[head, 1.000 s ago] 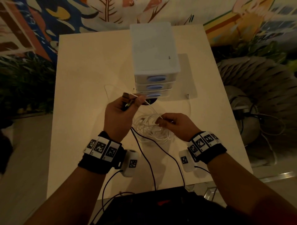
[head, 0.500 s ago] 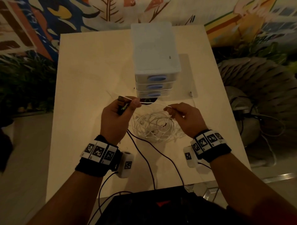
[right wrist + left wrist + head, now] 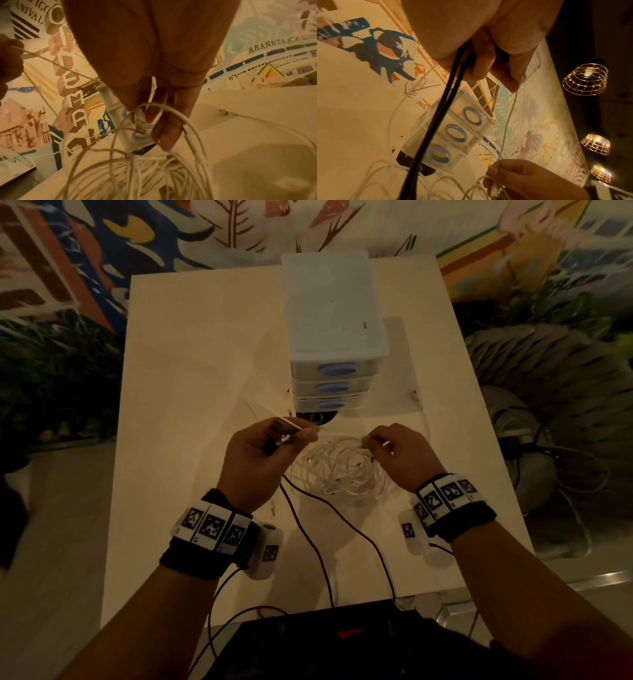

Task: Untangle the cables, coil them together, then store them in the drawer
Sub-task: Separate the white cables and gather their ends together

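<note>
A loose tangle of white cables [image 3: 346,470] lies on the pale table [image 3: 191,371] between my hands. My left hand [image 3: 291,436] grips a black cable [image 3: 440,115] in its curled fingers and pinches a thin white strand [image 3: 506,121] at the thumb tip. That strand runs across to my right hand [image 3: 371,443], which pinches it together with white loops and a plug [image 3: 140,120]. The black cable [image 3: 318,549] trails down to the table's near edge. A white three-drawer unit [image 3: 334,337] with blue handles stands just beyond the hands, drawers closed.
A dark round object [image 3: 315,417] sits on the table at the foot of the drawer unit. One cable plug [image 3: 415,396] lies to the right of the drawers. A dark case [image 3: 325,642] sits at the near table edge. Right of the table, other cables lie on the floor.
My right hand moved up and rightward drawing the white strand taut from the left hand, then came back slightly toward the tangle. The left hand rose a little and keeps its grip.
</note>
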Demonstrator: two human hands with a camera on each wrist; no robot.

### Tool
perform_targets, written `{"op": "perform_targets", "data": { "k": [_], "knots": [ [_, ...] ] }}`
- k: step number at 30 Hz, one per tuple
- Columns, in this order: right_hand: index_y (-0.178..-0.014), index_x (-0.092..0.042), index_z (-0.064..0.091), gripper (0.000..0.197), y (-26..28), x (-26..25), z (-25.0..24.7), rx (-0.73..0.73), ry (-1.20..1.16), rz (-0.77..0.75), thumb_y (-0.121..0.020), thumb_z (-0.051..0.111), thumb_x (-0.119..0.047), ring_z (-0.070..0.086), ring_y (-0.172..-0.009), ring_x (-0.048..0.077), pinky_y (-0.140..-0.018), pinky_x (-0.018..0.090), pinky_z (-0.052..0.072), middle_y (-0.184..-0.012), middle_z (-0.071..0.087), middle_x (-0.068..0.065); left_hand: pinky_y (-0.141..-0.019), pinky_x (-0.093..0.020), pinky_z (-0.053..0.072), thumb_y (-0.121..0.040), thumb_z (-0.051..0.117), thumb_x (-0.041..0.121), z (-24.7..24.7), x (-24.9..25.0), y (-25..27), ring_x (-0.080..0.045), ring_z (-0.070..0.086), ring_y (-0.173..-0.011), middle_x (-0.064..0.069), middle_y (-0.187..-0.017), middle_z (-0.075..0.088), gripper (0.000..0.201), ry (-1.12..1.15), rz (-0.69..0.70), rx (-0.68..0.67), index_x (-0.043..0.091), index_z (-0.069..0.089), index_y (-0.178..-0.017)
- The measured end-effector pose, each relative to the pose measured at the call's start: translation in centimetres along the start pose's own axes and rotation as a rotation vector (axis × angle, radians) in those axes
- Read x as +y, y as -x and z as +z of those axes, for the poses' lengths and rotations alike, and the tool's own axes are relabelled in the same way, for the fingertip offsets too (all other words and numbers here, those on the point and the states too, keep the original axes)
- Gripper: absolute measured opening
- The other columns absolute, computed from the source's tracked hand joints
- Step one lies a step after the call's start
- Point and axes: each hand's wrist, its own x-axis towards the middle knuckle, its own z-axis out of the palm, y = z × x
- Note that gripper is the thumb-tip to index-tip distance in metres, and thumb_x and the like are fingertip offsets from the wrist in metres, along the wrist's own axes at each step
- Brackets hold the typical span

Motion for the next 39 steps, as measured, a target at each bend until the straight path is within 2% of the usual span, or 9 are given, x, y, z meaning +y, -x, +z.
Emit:
{"op": "perform_targets", "data": {
  "k": [9,12,16,21,25,29,32,36,39],
  "knots": [
    [-0.110,-0.026,0.070,0.028,-0.8,-0.3,0.6,0.002,-0.443,0.300,-0.100,0.045,-0.018,0.064,-0.110,0.029,-0.090,0.049,0.057,-0.116,0.067,0.000,-0.084,-0.018,0.053,-0.089,0.072,0.005,0.4,-0.3,0.2,-0.010,0.073,-0.095,0.004,-0.099,0.078,0.010,-0.027,0.021,-0.098,0.004,0.078,-0.097],
    [-0.114,-0.022,0.070,0.028,-0.4,-0.2,0.1,0.201,-0.330,0.140,-0.104,0.044,-0.018,0.058,-0.114,0.016,-0.100,0.029,0.044,-0.120,0.062,-0.001,-0.085,-0.018,0.053,-0.088,0.072,0.006,0.0,-0.3,0.2,-0.009,0.073,-0.096,0.009,-0.098,0.078,0.010,-0.022,0.012,-0.076,0.004,0.078,-0.096],
    [-0.107,-0.015,0.071,0.018,-0.1,-0.1,-0.5,0.322,-0.112,-0.052,-0.100,0.055,-0.013,0.058,-0.096,0.006,-0.085,0.008,0.041,-0.110,0.058,0.000,-0.087,-0.024,0.053,-0.090,0.070,0.017,-0.6,0.1,0.2,-0.013,0.073,-0.095,0.003,-0.094,0.078,0.013,-0.013,0.016,-0.040,0.007,0.077,-0.091],
    [-0.106,-0.018,0.075,0.021,0.1,0.2,-0.7,0.056,-0.034,0.034,-0.096,0.065,-0.033,0.062,-0.101,0.014,-0.094,0.029,0.048,-0.107,0.066,0.001,-0.068,-0.008,0.043,-0.100,0.059,0.016,-1.3,0.9,0.0,0.007,0.062,-0.068,0.002,-0.087,0.073,0.015,-0.076,0.023,-0.018,0.014,0.070,-0.090],
    [-0.103,-0.028,0.075,0.020,0.6,0.0,-0.7,-0.062,0.006,-0.015,-0.089,0.071,-0.043,0.059,-0.109,0.010,-0.099,0.029,0.044,-0.116,0.064,-0.003,-0.068,-0.006,0.041,-0.101,0.055,0.007,-1.4,1.4,0.3,0.008,0.059,-0.066,-0.005,-0.089,0.071,0.020,-0.046,0.051,-0.018,0.014,0.068,-0.088],
    [-0.122,-0.033,0.067,0.043,1.2,0.1,-0.5,-0.137,-0.039,-0.119,-0.082,0.080,-0.028,0.051,-0.121,0.005,-0.108,0.024,0.039,-0.131,0.056,-0.004,-0.063,-0.007,0.040,-0.102,0.053,0.006,-2.1,1.5,0.6,0.005,0.056,-0.060,-0.013,-0.086,0.069,0.027,0.002,0.051,-0.036,0.021,0.067,-0.084],
    [-0.133,-0.029,0.058,0.056,1.1,0.3,-0.1,0.005,-0.031,-0.160,-0.081,0.075,-0.021,0.047,-0.128,0.011,-0.112,0.033,0.038,-0.136,0.052,0.001,-0.053,-0.015,0.035,-0.095,0.048,0.021,-3.0,1.5,0.9,-0.002,0.045,-0.051,-0.012,-0.071,0.062,0.027,0.033,0.030,-0.022,0.024,0.060,-0.071],
    [-0.125,-0.027,0.065,0.047,0.0,-2.7,1.0,0.236,0.104,-0.232,-0.081,0.062,-0.042,0.055,-0.111,0.017,-0.099,0.033,0.042,-0.117,0.058,-0.002,-0.051,-0.021,0.030,-0.091,0.046,0.022,-3.8,1.9,1.8,-0.010,0.035,-0.048,0.010,-0.054,0.040,0.030,0.060,0.054,0.005,0.019,0.046,-0.061],
    [-0.129,-0.028,0.062,0.047,-1.5,-5.4,3.6,-0.048,0.122,-0.207,-0.086,0.066,-0.047,0.053,-0.093,0.012,-0.088,0.031,0.043,-0.095,0.058,-0.010,-0.054,-0.026,0.028,-0.090,0.051,0.027,-4.3,2.1,2.6,-0.016,0.032,-0.048,0.009,-0.053,0.036,0.034,0.050,0.054,0.031,0.029,0.047,-0.057]
  ]
}}
